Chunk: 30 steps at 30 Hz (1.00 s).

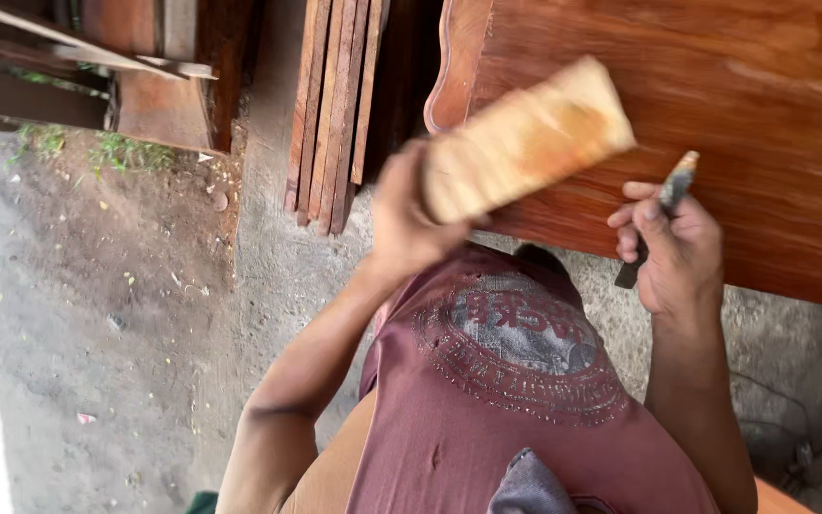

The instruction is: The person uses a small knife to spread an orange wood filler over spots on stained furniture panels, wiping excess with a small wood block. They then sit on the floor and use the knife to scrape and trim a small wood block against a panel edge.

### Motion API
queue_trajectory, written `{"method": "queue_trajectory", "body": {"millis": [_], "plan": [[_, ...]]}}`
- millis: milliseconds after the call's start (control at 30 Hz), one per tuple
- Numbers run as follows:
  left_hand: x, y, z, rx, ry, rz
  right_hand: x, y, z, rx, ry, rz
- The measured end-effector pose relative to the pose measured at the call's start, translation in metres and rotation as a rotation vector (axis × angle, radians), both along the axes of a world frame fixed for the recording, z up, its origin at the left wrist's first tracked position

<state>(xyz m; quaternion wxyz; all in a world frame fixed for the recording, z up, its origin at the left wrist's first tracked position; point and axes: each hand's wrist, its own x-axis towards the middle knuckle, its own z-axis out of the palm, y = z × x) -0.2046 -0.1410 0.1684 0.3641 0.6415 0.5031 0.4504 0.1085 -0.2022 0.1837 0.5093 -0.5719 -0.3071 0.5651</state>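
My left hand (pixel 401 224) is raised and grips one end of a pale rectangular wooden block (pixel 525 141), which tilts up to the right and looks slightly blurred. My right hand (pixel 673 249) holds a thin dark-handled tool with a smeared tip (pixel 670 200), its tip resting against the large reddish-brown polished wooden panel (pixel 744 105). The block hovers over the panel's lower left edge. My maroon printed shirt (pixel 516 381) fills the lower middle.
Several narrow reddish wooden boards (pixel 335 105) lean upright at the top centre. More dark timber (pixel 154 76) stands at the top left. The ground is rough concrete and dirt (pixel 116 314) with weeds and small debris. Cables (pixel 792 447) lie at the lower right.
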Motion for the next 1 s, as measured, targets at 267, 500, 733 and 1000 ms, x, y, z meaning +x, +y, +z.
{"method": "queue_trajectory", "body": {"millis": [267,500,733,1000], "plan": [[-0.109,0.060,-0.037,-0.033,-0.037,0.368,-0.020,0.000,-0.002,-0.016,-0.420,-0.074],[-0.097,0.070,-0.054,0.023,0.147,0.351,-0.059,0.028,0.024,0.198,-1.122,0.125],[-0.076,0.065,-0.048,-0.130,0.006,0.360,-0.080,0.056,0.036,0.278,-1.190,0.199],[-0.078,0.070,-0.044,-0.241,-0.202,0.369,-0.077,0.079,0.030,0.362,-1.257,0.272]]}}
